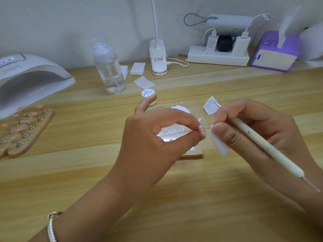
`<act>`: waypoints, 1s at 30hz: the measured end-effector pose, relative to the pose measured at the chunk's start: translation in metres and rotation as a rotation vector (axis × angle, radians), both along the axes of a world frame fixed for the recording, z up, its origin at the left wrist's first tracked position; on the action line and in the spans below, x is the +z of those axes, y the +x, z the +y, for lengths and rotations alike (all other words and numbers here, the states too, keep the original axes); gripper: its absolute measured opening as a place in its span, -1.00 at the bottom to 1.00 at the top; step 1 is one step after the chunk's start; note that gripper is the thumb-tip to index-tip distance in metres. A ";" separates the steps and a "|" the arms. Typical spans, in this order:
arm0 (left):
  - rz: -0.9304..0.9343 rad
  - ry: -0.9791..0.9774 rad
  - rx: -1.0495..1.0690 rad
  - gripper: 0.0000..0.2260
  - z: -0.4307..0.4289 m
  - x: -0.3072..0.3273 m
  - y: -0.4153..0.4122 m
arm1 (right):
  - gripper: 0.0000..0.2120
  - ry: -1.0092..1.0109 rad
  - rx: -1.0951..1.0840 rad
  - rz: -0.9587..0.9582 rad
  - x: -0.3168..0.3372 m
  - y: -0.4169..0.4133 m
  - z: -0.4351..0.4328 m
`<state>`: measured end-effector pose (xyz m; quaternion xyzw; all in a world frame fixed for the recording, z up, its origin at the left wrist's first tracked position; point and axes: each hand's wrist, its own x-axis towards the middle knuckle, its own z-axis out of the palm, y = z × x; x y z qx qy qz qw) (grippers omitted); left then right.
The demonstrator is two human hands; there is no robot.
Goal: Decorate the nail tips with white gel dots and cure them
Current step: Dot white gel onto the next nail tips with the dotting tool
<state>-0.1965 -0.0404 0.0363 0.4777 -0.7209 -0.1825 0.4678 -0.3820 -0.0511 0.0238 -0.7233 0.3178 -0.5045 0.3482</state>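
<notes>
Left hand (157, 137) pinches the nail tip (201, 131) between thumb and a finger, above the worktop (174, 198). Right hand (258, 130) grips dotting tool (262, 144) and wipe (219, 144), just beside the tip. Brace both hands; touch lightly. White gel (180, 109) lies behind; lamp (31, 79) far left.

Two arms come in from the near edge, both bare as far up as can be seen. The left hand (153, 137) is close to the middle, with the left forearm (97, 194) running off toward seven o'clock. The right hand (262, 133) is out at three o'clock, with the right forearm (307, 201) leaving near four o'clock. On the left wrist, down at seven o'clock, is a silver bracelet (52, 227), a narrow band of small shiny links or beads with a metal clasp (54, 214) at its upper end. The right thumbnail (219, 129) is short and plain.
</notes>
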 end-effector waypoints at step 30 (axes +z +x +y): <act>-0.016 -0.019 -0.024 -0.93 0.000 -0.004 -0.004 | -0.91 0.046 0.012 -0.031 -0.004 0.001 -0.003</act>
